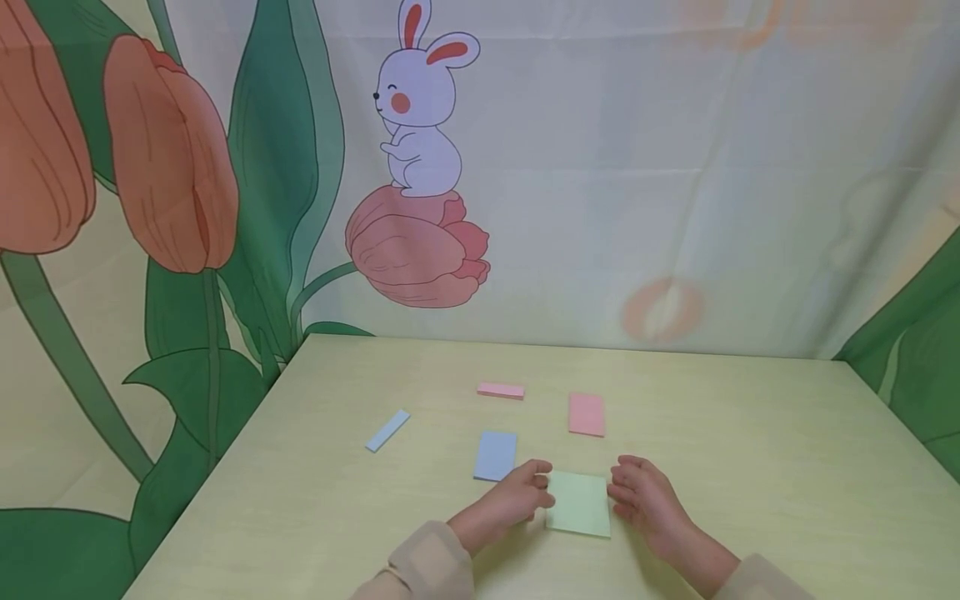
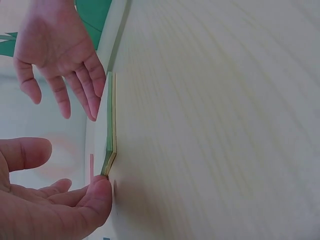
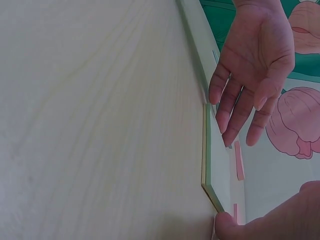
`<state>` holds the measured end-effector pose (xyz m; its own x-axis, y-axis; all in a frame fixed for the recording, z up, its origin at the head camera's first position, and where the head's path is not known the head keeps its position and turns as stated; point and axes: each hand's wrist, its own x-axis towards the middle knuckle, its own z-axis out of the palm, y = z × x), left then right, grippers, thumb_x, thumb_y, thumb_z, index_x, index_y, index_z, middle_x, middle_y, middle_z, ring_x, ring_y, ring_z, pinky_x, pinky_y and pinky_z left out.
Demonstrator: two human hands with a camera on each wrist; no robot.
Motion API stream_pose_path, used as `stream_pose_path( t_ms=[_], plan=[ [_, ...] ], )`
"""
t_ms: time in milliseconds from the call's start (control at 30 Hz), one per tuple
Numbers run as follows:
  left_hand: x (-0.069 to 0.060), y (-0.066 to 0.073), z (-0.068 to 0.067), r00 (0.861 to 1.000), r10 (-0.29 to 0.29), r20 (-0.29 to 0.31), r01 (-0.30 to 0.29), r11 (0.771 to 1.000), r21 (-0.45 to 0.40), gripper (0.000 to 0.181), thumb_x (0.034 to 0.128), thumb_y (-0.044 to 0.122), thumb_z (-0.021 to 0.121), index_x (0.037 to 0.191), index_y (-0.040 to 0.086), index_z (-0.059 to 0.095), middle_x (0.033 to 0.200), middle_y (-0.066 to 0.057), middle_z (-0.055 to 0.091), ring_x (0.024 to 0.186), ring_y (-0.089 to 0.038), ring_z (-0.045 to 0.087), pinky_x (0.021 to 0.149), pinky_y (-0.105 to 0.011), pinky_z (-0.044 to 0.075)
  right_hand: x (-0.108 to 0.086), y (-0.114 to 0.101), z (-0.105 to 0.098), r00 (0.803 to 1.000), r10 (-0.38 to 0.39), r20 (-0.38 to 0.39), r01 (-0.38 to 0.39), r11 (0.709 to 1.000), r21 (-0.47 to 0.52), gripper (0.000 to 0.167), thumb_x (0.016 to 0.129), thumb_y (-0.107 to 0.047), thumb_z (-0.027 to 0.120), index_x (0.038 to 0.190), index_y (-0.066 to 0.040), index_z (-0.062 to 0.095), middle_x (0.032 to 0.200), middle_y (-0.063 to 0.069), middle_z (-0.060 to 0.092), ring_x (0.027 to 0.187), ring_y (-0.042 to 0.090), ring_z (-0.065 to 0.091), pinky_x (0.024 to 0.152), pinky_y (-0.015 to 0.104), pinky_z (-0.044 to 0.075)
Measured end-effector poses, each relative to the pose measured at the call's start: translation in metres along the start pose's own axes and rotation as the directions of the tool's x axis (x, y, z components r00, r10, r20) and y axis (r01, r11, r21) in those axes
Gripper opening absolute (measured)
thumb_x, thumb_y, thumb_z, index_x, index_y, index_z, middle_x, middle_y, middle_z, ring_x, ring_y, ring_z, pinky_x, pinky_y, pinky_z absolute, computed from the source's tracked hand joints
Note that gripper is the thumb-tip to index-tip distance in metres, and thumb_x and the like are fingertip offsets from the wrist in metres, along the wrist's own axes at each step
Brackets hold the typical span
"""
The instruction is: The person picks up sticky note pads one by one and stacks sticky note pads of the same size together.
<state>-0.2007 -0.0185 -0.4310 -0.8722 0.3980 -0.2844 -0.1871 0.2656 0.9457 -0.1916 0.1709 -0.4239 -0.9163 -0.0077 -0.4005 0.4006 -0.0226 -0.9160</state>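
Note:
A square light green sticky-note pad (image 1: 578, 505) lies flat on the table between the two hands. My left hand (image 1: 516, 495) is at its left edge, and in the left wrist view a fingertip of that hand (image 2: 60, 207) meets a corner of the pad (image 2: 110, 112). On the opposite side, my right hand (image 1: 651, 502) stands along the right edge with loosely bent fingers. In the right wrist view a fingertip of the right hand (image 3: 275, 217) touches the pad's near corner (image 3: 208, 145). Neither hand is wrapped round the pad.
A blue pad (image 1: 496, 456) lies just beyond the left hand. Farther back are a pink pad (image 1: 587, 415) and a narrow pink strip pad (image 1: 501, 391). A narrow blue strip pad (image 1: 387, 431) lies at left. A printed curtain (image 1: 570, 208) hangs behind the table (image 1: 750, 433).

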Motion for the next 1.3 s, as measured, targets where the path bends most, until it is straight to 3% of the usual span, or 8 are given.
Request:
stream_pose_path(
  t_ms=[133, 300, 567, 767, 1300],
  plan=[
    [0.000, 0.000, 0.000, 1.000, -0.002, 0.001, 0.002, 1.000, -0.003, 0.050, 0.0826, 0.003, 0.050, 0.130, -0.003, 0.034, 0.130, -0.030, 0.037, 0.117, -0.040, 0.040, 0.090, -0.051, 0.038, 0.000, 0.001, 0.000, 1.000, -0.007, -0.002, 0.007, 1.000, 0.009, 0.058, 0.089, -0.020, 0.038, 0.136, 0.005, 0.013, 0.134, 0.027, 0.025, 0.122, 0.038, 0.033, 0.092, 0.042, 0.039],
    [-0.001, 0.001, -0.001, 1.000, -0.002, 0.011, 0.002, 1.000, -0.021, 0.050, 0.0829, 0.002, 0.049, 0.130, -0.005, 0.033, 0.130, -0.031, 0.036, 0.118, -0.041, 0.039, 0.092, -0.053, 0.036, 0.003, 0.004, 0.000, 1.000, -0.003, 0.013, 0.003, 0.999, 0.032, 0.060, 0.088, -0.022, 0.040, 0.136, 0.003, 0.014, 0.136, 0.027, 0.022, 0.125, 0.039, 0.028, 0.093, 0.049, 0.037],
    [-0.001, 0.001, -0.001, 1.000, 0.001, 0.014, -0.001, 1.000, -0.021, 0.049, 0.0829, 0.002, 0.049, 0.129, -0.004, 0.034, 0.130, -0.030, 0.036, 0.117, -0.040, 0.040, 0.092, -0.053, 0.036, 0.042, 0.033, -0.012, 1.000, 0.017, -0.014, -0.016, 0.998, 0.056, 0.055, 0.087, -0.027, 0.045, 0.133, -0.006, 0.023, 0.136, 0.018, 0.029, 0.124, 0.034, 0.032, 0.082, 0.042, 0.046],
    [-0.001, 0.001, -0.001, 1.000, -0.006, 0.011, 0.006, 1.000, -0.019, 0.049, 0.0829, 0.003, 0.050, 0.129, -0.004, 0.034, 0.130, -0.030, 0.036, 0.119, -0.040, 0.039, 0.092, -0.053, 0.035, 0.060, 0.050, -0.020, 1.000, -0.008, -0.003, 0.008, 1.000, 0.021, 0.059, 0.085, -0.034, 0.049, 0.132, -0.008, 0.025, 0.136, 0.014, 0.031, 0.124, 0.031, 0.033, 0.081, 0.040, 0.046],
    [0.001, -0.003, -0.001, 1.000, 0.000, 0.002, 0.000, 1.000, -0.015, 0.049, 0.0825, 0.003, 0.050, 0.128, -0.003, 0.035, 0.130, -0.029, 0.037, 0.120, -0.041, 0.037, 0.092, -0.054, 0.034, 0.033, 0.032, -0.012, 0.998, -0.037, 0.049, 0.034, 0.997, 0.070, 0.057, 0.086, -0.026, 0.048, 0.133, -0.003, 0.023, 0.140, 0.019, 0.025, 0.127, 0.036, 0.026, 0.087, 0.047, 0.041]
  ],
)
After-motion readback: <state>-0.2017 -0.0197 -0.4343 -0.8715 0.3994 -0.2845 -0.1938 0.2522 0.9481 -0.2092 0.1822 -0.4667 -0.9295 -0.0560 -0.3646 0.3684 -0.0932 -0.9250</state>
